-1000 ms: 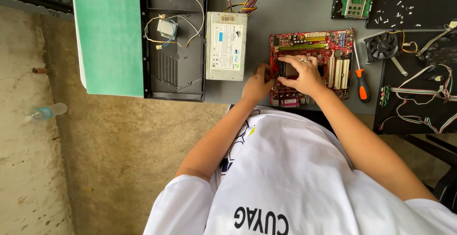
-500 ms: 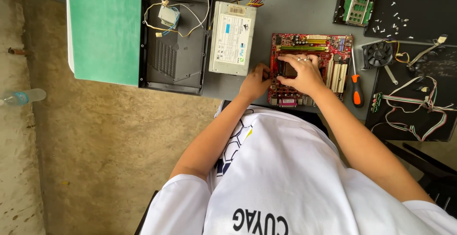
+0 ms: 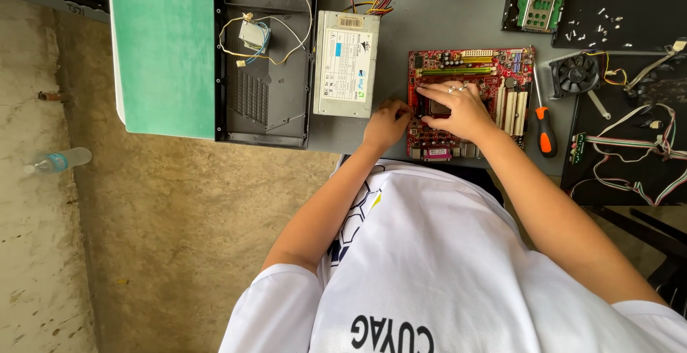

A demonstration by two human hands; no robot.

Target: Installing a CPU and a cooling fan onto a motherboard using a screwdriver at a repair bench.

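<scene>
Here the red motherboard (image 3: 469, 103) lay flat on the grey table (image 3: 458, 24), right of centre in the upper half of the frame, its long edges running left to right. The right hand (image 3: 461, 110) rested on the middle of the board, fingers (image 3: 440, 90) spread and pressed down over the dark socket area; it was a loose, flat grip, closed on nothing that could be seen. The left hand (image 3: 386, 124) sat at the board's left edge, fingers curled and touching or just beside that edge; whether its grip pinched the board itself could not be told. So the board lay directly under the right hand and to the right of the left one, and the right hand was the nearer to the socket. Just right of the board an orange-handled screwdriver (image 3: 544, 120) lay pointing up the frame, with a small black fan (image 3: 576, 74) beyond it. Left of the board stood a grey power supply (image 3: 347, 63), then an open black case (image 3: 265, 52)
</scene>
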